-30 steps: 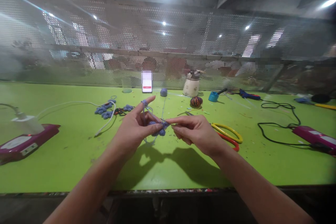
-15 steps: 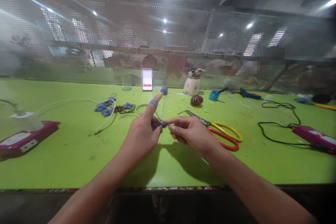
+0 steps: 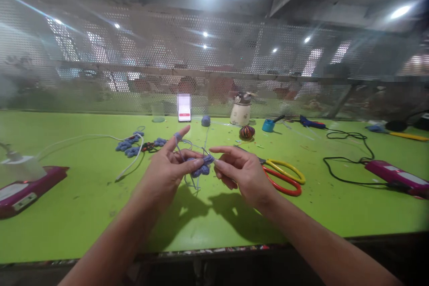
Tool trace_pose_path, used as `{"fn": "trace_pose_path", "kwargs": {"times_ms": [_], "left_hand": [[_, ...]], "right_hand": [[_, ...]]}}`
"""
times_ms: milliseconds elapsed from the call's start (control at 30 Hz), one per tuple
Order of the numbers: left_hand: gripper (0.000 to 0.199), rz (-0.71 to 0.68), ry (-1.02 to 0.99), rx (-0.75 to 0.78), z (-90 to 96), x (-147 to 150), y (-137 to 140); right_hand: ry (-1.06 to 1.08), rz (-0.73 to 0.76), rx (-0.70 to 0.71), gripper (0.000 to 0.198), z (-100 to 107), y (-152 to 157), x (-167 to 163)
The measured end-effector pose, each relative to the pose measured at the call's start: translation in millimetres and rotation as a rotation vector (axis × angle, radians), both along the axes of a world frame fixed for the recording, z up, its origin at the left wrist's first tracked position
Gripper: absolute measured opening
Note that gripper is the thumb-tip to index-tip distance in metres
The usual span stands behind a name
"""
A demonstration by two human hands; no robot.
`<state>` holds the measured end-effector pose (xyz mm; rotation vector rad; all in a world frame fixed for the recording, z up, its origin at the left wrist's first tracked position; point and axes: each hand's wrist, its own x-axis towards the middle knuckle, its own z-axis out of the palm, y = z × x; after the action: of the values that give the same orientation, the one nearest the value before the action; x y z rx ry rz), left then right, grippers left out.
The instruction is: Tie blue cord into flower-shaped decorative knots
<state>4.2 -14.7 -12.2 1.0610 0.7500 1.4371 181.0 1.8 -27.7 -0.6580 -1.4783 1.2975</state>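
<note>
Fingers [image 3: 191, 166] of the left hand [image 3: 164, 169] are pinching the purple crocheted piece [image 3: 201, 170] above the tabletop [image 3: 60, 232]; it is stretching rightward to just beside the right hand [image 3: 241, 172], whose thumb and index are standing slightly apart (whether they are holding anything, I cannot tell).

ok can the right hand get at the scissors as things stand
Probably yes: the scissors lie close beside the right hand, and nothing covers most of their handles. The hand is at the yarn piece, though, so it would likely have to leave that first.
</note>
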Motion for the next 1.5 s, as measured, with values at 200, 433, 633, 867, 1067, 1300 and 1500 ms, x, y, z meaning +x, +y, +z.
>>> {"fn": "trace_pose_path", "kwargs": {"times_ms": [200, 433, 633, 867, 1067, 1300, 1500], "left_hand": [[0.1, -0.03, -0.05, -0.014, 0.8, -3, -2], [0.098, -0.055, -0.066, -0.003, 4.0, -7, -5], [0.094, -0.071, -0.096, -0.011, 4.8, -8, -6], [0.088, -0.083, -0.109, -0.006, 2.4, -9, -5], [0.084, -0.061, -0.093, -0.008, 1.1, -8, -3], [0.071, -0.059, -0.053, 0.0, -0.9, -6, -1], [0.057, 0.0, 0.049, 0.029, 2.6, -1, -7]], "right_hand": [[-0.131, -0.056, 0.166, 0.03, 2, -1, 5], [-0.348, -0.206, 0.623, 0.026, 5, 4, 16], [-0.445, -0.284, 0.918, 0.021, 12, 7, 24], [-0.436, -0.249, 0.874, 0.02, 13, 5, 26], [-0.405, -0.196, 0.742, 0.02, 14, 3, 24], [-0.231, 0.008, 0.356, 0.024, 11, 3, 21], [-0.128, 0.094, 0.134, 0.022, 7, 6, 18]]}}
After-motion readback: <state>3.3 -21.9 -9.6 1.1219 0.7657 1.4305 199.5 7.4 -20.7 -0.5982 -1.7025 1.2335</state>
